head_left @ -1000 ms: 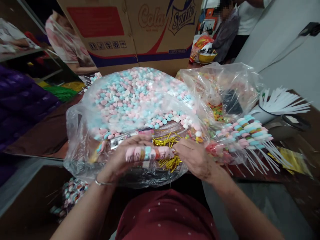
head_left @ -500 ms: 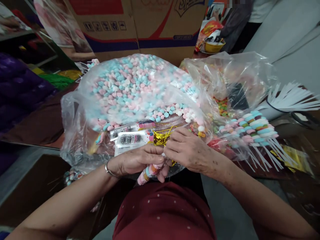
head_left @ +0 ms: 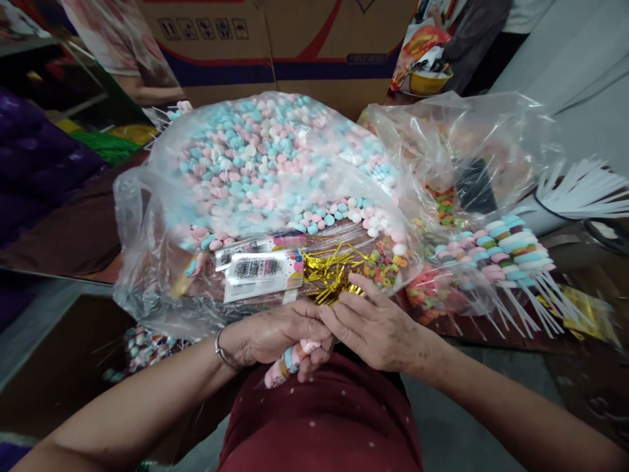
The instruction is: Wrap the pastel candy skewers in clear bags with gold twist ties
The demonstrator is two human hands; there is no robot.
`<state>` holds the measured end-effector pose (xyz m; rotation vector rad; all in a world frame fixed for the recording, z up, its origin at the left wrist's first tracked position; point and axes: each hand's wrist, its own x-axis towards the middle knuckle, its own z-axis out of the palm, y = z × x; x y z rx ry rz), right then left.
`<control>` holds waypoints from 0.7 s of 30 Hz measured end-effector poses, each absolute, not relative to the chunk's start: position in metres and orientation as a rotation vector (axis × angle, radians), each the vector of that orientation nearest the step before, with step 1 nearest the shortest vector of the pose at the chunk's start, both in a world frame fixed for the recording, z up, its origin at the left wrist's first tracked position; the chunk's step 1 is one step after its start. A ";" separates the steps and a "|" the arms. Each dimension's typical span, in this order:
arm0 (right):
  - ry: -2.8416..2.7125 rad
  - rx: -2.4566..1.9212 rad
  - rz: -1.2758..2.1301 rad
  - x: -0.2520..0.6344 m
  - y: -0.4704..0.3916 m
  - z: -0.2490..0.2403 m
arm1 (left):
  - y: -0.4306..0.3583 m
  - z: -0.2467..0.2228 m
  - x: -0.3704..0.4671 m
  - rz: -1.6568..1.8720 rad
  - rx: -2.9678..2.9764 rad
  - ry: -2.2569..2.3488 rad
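My left hand (head_left: 289, 331) is closed around a marshmallow stick (head_left: 289, 360) in clear wrapping. Its pink, blue and orange pieces slant down to the left. At the stick's upper end my right hand (head_left: 378, 321) meets the left, fingers bent together and the outer finger raised. What its fingertips pinch is hidden. Just beyond the hands lies a pile of gold twist ties (head_left: 327, 269), beside white printed label cards (head_left: 265, 272). Small coloured ring candies (head_left: 382, 262) lie to the right of the ties.
A large clear bag of pastel marshmallows (head_left: 255, 157) fills the middle of the table, a cardboard box (head_left: 295, 39) behind it. Finished-looking marshmallow skewers (head_left: 506, 252) and a container of white sticks (head_left: 580, 193) stand right. An open carton (head_left: 54, 367) sits low left. People stand farther back.
Both hands have come slightly nearer my body with the marshmallow stick. The right hand's fingers have loosened and its outer finger has lifted, uncovering more of the gold ties and ring candies.
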<state>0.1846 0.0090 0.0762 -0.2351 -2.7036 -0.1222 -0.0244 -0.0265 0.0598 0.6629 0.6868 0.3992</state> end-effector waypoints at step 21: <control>-2.479 -0.968 0.346 0.203 0.054 0.092 | -0.048 0.061 -0.027 1.098 1.537 1.229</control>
